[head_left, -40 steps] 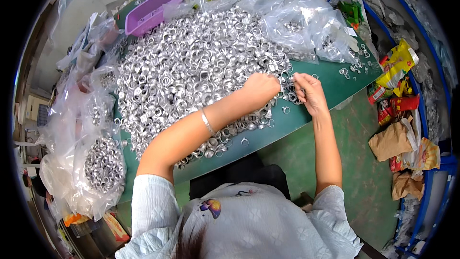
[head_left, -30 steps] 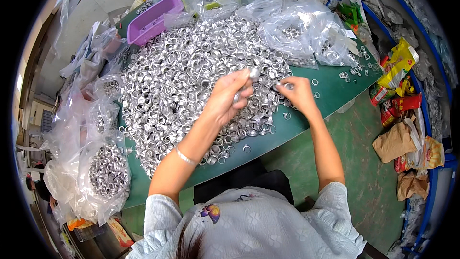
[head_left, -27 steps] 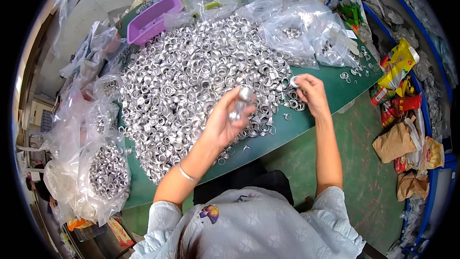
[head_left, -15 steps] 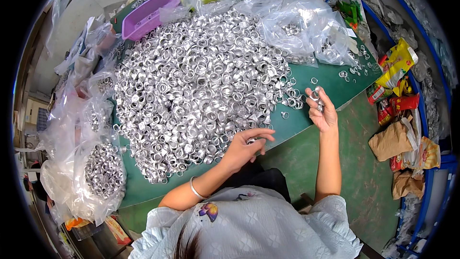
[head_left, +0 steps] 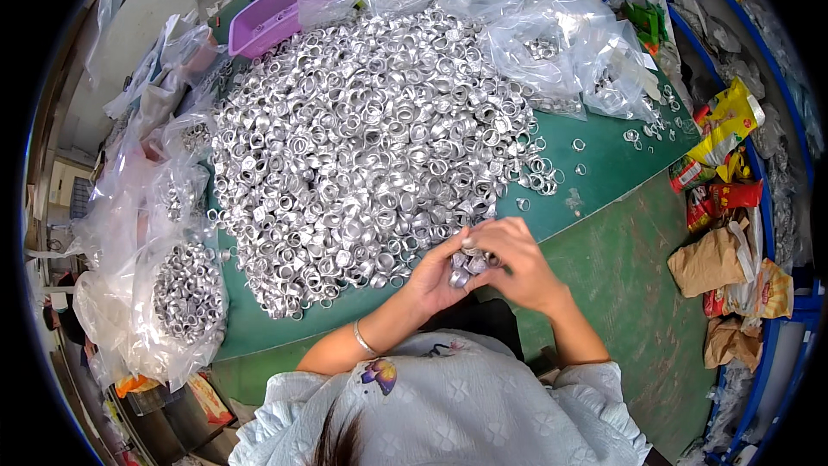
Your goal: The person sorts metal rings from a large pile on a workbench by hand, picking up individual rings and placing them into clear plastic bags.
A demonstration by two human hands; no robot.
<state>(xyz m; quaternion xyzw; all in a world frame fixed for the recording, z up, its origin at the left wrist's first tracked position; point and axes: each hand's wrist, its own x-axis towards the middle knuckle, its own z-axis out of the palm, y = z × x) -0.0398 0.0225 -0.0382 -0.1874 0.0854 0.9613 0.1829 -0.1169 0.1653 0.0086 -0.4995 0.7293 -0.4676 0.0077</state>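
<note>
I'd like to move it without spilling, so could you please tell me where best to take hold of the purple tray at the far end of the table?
Probably the purple tray is best gripped by its long raised rim on the near side, coming from above. It lies flat and open-topped; the ring pile presses against its near edge, and clear bags crowd its right end.

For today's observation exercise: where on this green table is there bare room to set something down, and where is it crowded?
Bare green table lies right of the ring pile, below the clear bags, with only a few loose rings. A thin strip runs along the near edge, left of the left hand and right hand. The middle, left and far side are crowded.
</note>
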